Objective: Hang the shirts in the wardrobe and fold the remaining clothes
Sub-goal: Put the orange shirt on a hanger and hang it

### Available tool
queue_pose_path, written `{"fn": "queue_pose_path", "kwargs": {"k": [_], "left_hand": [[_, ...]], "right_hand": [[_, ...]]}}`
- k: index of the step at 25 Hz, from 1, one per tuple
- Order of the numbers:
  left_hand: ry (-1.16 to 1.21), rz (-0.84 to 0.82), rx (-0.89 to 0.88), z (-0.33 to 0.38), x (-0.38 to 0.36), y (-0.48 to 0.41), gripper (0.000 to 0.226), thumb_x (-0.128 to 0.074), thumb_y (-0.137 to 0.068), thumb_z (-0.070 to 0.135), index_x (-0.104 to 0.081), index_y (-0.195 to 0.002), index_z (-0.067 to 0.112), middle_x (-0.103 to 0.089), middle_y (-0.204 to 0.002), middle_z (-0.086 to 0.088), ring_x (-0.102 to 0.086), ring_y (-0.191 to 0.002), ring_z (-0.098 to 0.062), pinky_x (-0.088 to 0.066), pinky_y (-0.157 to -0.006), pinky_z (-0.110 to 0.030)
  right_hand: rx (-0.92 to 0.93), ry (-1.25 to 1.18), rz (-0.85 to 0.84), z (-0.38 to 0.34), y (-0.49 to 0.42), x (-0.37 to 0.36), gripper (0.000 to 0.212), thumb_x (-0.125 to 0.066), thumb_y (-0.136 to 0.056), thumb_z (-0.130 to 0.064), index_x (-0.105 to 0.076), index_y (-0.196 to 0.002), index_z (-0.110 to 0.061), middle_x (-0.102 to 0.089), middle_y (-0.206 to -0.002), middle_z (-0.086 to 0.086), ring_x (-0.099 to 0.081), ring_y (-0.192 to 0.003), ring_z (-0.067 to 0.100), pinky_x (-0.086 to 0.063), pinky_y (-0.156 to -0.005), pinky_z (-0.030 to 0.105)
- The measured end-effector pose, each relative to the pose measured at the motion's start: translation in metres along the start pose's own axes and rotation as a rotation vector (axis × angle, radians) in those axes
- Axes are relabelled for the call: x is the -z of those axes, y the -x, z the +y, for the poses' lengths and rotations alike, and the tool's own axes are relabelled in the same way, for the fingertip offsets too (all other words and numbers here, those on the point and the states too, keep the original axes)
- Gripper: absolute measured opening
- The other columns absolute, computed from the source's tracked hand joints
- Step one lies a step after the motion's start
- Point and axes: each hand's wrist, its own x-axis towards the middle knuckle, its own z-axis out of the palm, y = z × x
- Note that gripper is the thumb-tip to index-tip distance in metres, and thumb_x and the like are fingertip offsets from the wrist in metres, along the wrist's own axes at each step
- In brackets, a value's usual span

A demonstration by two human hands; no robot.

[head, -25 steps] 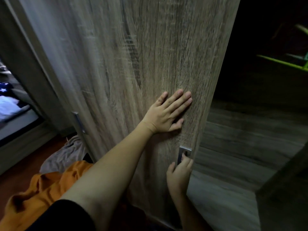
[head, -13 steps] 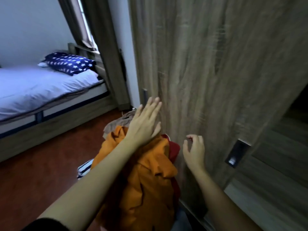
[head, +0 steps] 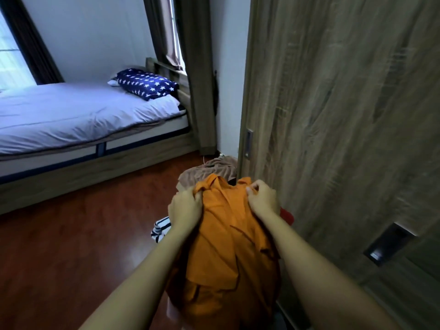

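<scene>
An orange shirt (head: 228, 248) lies on top of a heap of clothes on the floor beside the wardrobe. My left hand (head: 187, 207) grips the shirt's upper left part. My right hand (head: 263, 201) grips its upper right part, near the collar. Under and around the shirt I see a brown garment (head: 209, 169), a black-and-white striped piece (head: 160, 231) and a bit of red cloth (head: 287, 215). The wooden sliding wardrobe door (head: 333, 115) fills the right side, with a recessed handle (head: 387, 244). The wardrobe's inside is hidden.
A bed (head: 78, 117) with a pale sheet and a star-patterned navy pillow (head: 147, 84) stands at the left along the wall. Reddish wooden floor (head: 71, 246) lies between the bed and the clothes heap. A curtain (head: 200, 75) hangs in the corner behind the heap.
Both hands left the wardrobe door and came down onto the clothes heap, closing on the orange shirt. The view swung left and down, from the door toward the bed and floor.
</scene>
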Motion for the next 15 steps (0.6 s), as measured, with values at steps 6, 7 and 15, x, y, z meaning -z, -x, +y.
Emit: {"fn": "queue_pose_path", "kwargs": {"k": [6,7,15], "left_hand": [[0.443,0.331,-0.074,0.036,0.066,0.008,0.021,-0.049,-0.096,0.018,-0.064,-0.09,0.006,-0.068,-0.093,-0.019,-0.061,-0.092,-0.033,-0.029,-0.067,-0.026],[0.48,0.355,-0.121,0.048,0.078,0.012,0.02,-0.051,-0.095,0.018,-0.062,-0.084,0.006,-0.066,-0.084,-0.017,-0.061,-0.087,-0.031,-0.028,-0.065,-0.026],[0.745,0.212,-0.307,0.125,0.117,0.05,0.041,-0.051,-0.079,0.041,-0.049,-0.065,0.002,-0.04,-0.058,-0.005,-0.038,-0.06,-0.013,-0.034,-0.059,-0.036]], "right_hand": [[0.091,-0.512,0.677,-0.003,0.04,0.072,0.024,-0.037,-0.099,-0.016,-0.048,-0.11,0.002,-0.062,-0.099,0.028,-0.06,-0.088,0.04,-0.037,-0.072,0.036],[0.154,-0.526,0.755,0.001,0.047,0.093,0.025,-0.038,-0.098,-0.015,-0.048,-0.109,0.005,-0.062,-0.098,0.029,-0.06,-0.087,0.04,-0.035,-0.071,0.035],[0.416,-0.442,0.919,0.059,0.105,0.281,0.027,-0.038,-0.095,-0.023,-0.05,-0.098,0.001,-0.052,-0.084,0.005,-0.048,-0.074,0.008,-0.034,-0.068,0.024]]}}
